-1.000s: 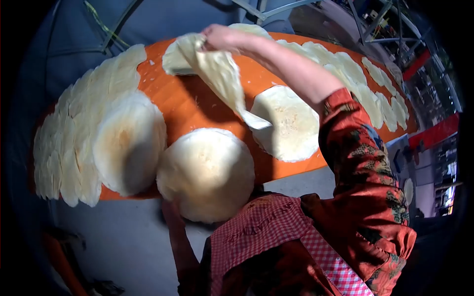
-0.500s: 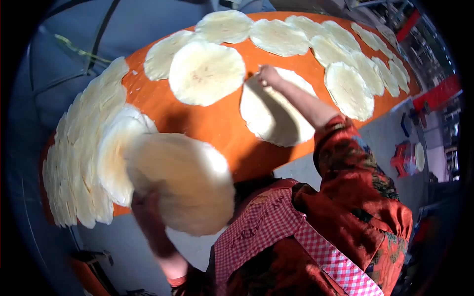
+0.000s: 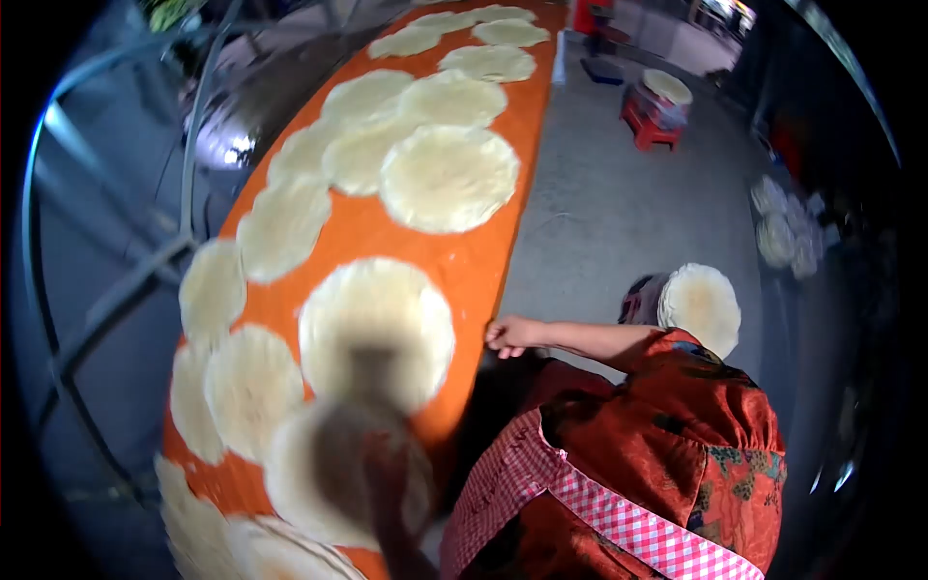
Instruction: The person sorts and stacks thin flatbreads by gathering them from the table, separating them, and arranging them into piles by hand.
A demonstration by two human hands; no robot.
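Note:
My right hand [image 3: 512, 336] is curled closed at the right edge of the orange-topped table [image 3: 462, 290], with nothing visible in it. My left hand [image 3: 387, 459], dark and blurred, is over a thin round flatbread [image 3: 300, 474] at the near end of the table. Its fingers are too smeared to show whether they grip the bread. Just beyond lies another round flatbread [image 3: 338, 300], partly under a shadow. An overlapping layer of flatbreads [image 3: 280, 556] runs along the bottom left.
Several more flatbreads [image 3: 449, 179] cover the table's far part and left side. On the floor to the right stands a stack of flatbreads [image 3: 701, 304], with a red stool [image 3: 650, 130] carrying another stack farther off. A metal frame [image 3: 121, 300] borders the left side.
The view has turned to the right, along the table's length. My right hand has left the flatbread it was touching. The flatbread that was raised at my left hand now appears lower, over the table.

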